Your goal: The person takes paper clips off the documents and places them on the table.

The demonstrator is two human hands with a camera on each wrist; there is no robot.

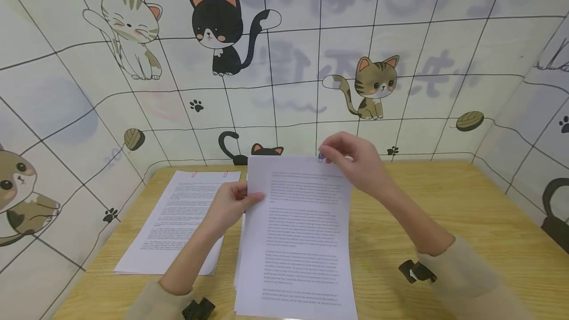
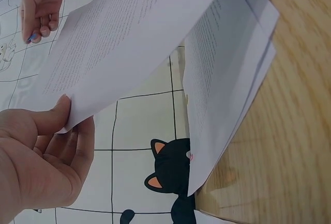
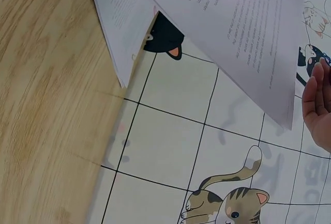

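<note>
Two hands lift the printed sheets (image 1: 302, 231): left hand (image 1: 231, 206) fingers pinch the edge, right hand (image 1: 360, 162) fingers pinch a blue clip (image 1: 321, 158)

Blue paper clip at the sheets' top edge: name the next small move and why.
Probably slide the blue paper clip down onto the lifted sheets. The right hand pinches it at their top edge, while the left hand grips their left edge, steadying them.

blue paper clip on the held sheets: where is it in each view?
Head: blue paper clip on the top edge of the held sheets, pinched by the right hand.
Left wrist: blue speck at the right hand's fingertips, upper left.
Right wrist: not visible.
Shared landmark: the black cat on the wall behind the table.
</note>
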